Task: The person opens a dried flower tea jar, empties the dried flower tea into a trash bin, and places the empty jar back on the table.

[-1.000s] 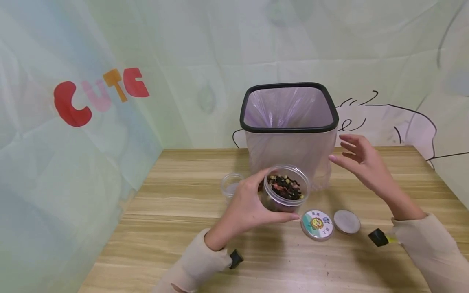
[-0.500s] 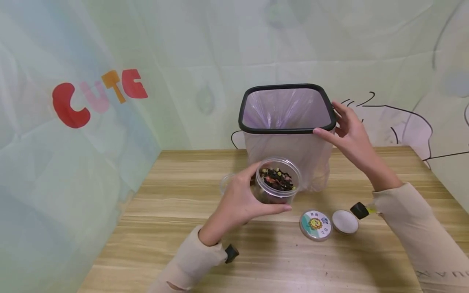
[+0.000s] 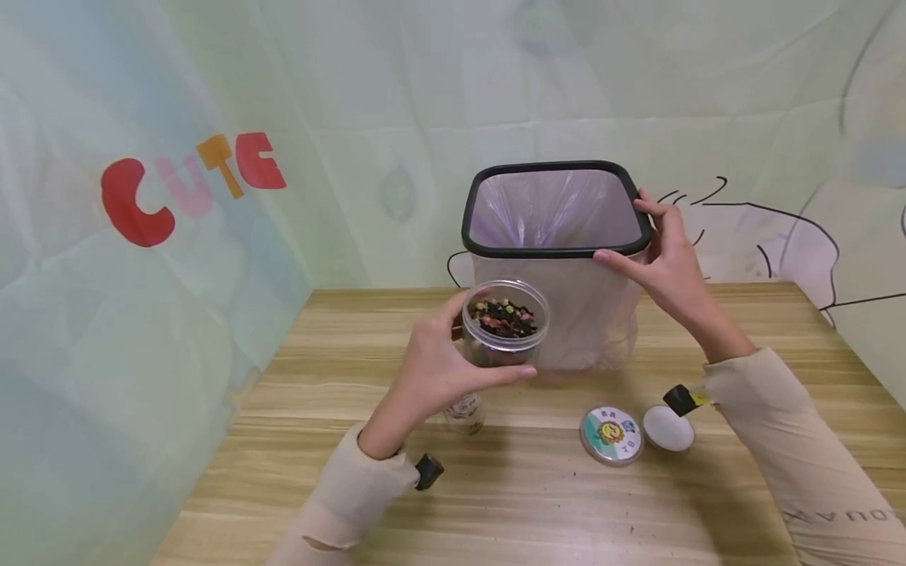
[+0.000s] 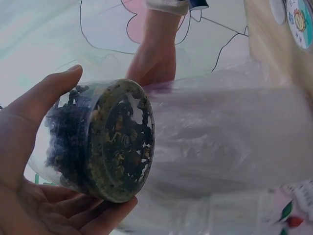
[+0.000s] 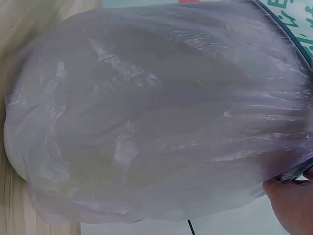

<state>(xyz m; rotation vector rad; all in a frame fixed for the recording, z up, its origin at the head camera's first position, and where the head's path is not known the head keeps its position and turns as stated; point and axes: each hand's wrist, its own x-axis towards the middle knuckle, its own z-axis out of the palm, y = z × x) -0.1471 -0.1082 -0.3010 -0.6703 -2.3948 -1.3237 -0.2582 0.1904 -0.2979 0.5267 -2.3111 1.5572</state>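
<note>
My left hand grips a clear plastic jar with no lid on it, raised in front of the trash bin. Inside are dark dried pieces with pink and yellow bits, like a fruit or flower tea; the left wrist view shows them through the jar's bottom. At the bin's front right corner, my right hand holds the black rim, thumb at the front and fingers on the side. A thin translucent bag lines the bin and hangs down over its outside.
A round lid with a cartoon sunflower lies on the wooden table, beside a plain whitish disc. Another clear container stands partly hidden behind my left hand. A printed cloth backdrop rises behind the bin.
My right hand has moved left and up from beside the bin and taken hold of its rim. My left hand has carried the jar left and slightly up.
</note>
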